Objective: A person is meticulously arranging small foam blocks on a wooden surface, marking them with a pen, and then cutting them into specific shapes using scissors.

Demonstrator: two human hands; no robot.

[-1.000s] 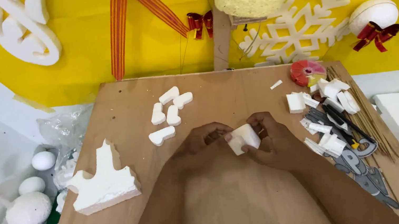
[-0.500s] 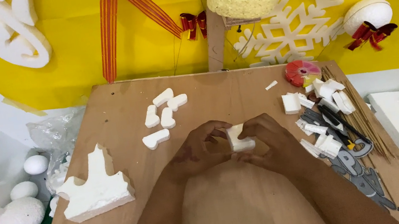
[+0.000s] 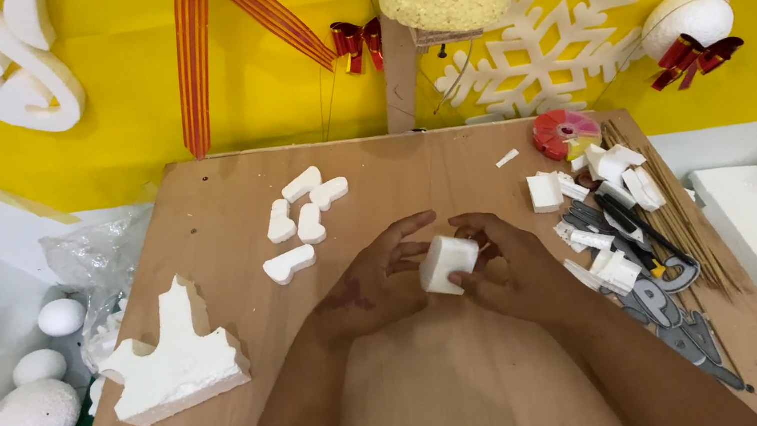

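Over the middle of a wooden board (image 3: 428, 398), both my hands hold a small white foam block (image 3: 448, 264). My left hand (image 3: 379, 279) supports it from the left with the fingers spread behind it. My right hand (image 3: 509, 268) pinches its right side. Several small cut foam pieces (image 3: 304, 223) lie on the board to the upper left of my hands. A larger jagged foam offcut (image 3: 174, 362) rests near the board's left edge.
At the right edge of the board lie more foam bits (image 3: 596, 178), pliers and cutters (image 3: 661, 300), thin wooden sticks (image 3: 679, 226) and a red tape roll (image 3: 560, 133). Foam eggs (image 3: 36, 414) sit left of the board. A yellow backdrop with foam decorations stands behind.
The foam block has been turned in my hands and now shows a broader face. My left fingers have spread open behind it. The camera view shifted slightly.
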